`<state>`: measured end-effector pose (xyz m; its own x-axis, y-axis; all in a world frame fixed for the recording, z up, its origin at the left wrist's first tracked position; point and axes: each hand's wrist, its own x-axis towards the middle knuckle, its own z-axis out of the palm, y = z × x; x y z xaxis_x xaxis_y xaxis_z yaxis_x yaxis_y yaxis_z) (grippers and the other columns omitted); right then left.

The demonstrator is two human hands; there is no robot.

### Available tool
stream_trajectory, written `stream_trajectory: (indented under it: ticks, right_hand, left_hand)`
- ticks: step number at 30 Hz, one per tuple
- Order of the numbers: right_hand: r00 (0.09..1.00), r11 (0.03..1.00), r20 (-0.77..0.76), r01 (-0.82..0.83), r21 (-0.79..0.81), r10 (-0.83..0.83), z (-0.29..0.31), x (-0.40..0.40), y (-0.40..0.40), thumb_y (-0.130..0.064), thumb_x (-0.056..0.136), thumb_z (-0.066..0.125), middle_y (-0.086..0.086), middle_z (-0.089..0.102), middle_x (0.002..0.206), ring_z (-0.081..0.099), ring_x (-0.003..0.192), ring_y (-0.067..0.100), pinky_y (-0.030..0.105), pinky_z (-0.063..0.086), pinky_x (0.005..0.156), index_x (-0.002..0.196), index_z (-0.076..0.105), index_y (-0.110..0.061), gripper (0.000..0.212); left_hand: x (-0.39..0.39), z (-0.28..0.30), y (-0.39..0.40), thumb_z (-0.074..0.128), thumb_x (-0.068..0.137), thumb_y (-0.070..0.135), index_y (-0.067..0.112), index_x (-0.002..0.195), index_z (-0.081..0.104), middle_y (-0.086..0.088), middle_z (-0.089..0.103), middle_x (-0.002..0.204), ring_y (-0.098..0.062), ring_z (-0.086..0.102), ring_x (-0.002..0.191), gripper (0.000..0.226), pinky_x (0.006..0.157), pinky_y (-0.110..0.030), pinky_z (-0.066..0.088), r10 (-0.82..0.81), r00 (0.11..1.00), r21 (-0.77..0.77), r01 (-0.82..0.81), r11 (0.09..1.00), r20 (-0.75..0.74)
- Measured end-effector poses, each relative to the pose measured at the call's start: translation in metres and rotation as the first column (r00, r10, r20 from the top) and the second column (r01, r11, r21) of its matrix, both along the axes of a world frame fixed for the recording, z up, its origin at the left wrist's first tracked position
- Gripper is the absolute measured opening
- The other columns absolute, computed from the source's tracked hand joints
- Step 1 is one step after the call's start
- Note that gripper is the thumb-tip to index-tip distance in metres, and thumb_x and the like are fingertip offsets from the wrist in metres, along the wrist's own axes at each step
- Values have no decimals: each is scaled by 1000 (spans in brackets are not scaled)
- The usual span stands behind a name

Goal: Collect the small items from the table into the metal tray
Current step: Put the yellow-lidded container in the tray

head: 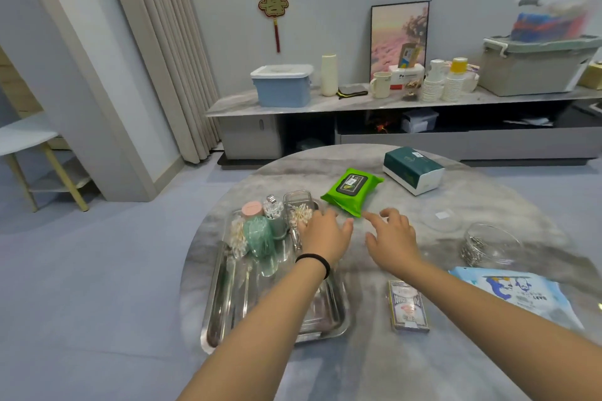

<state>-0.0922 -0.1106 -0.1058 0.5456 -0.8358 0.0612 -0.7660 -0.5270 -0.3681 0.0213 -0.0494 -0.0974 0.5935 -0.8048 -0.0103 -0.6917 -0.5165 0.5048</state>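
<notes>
1. Stainless-steel metal tray [329,319] lies at the left edge of the round marble table [368,365]; its far end holds a green jar with a pink lid [257,231], loose cotton swabs [237,234], and a clear box of swabs [298,210].
2. Left hand [325,233], a black band [314,262] on its wrist, hovers over the tray's far right corner, fingers spread, gripping nothing, its fingertips at the clear box.
3. Right hand [392,239] is just right of the left one, above bare tabletop, fingers loosely spread and empty.
4. Green wipes pack [351,190] lies just beyond both hands.
5. Card deck [407,311] lies near the front edge, right of the tray.
6. Glass bowl of metal clips [485,246] and a blue wipes pack [521,295] sit toward the right edge; a tissue box [413,169] sits at the far edge.
</notes>
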Motion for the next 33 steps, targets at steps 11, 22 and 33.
stream_trajectory:
  ticks: [11, 22, 33]
  right_hand:
    - [996, 945, 90, -5, 326, -26, -17, -52, -52, -4, 90, 45, 11, 43, 146, 44, 132, 28, 30, 36, 103, 144, 32, -14, 57]
    - [825, 810, 504, -101, 577, -256, -19, -28, -57, 14, 83, 42, 14, 56, 133, 56, 119, 25, 27, 41, 97, 133, 47, -4, 53]
    - [803, 646, 571, -348, 679, -168, -9, 66, 22, 12, 82, 48, 15, 64, 113, 58, 92, 16, 21, 46, 77, 124, 54, -2, 45]
  left_hand:
    - [-42, -35, -69, 57, 86, 11, 12, 141, 40, -9, 42, 147, -23, 37, 138, 57, 114, -31, 26, -296, 937, -18, 298, 954, -185]
    - [-31, -37, -62, 68, 81, 23, 15, 128, 54, -9, 54, 125, -24, 56, 113, 50, 96, -26, 41, -184, 955, -272, 118, 955, -233]
    - [35, -25, 35, 71, 72, 21, 17, 104, 61, -7, 62, 104, -23, 61, 95, 34, 83, -36, 52, 209, 918, -283, -310, 908, -336]
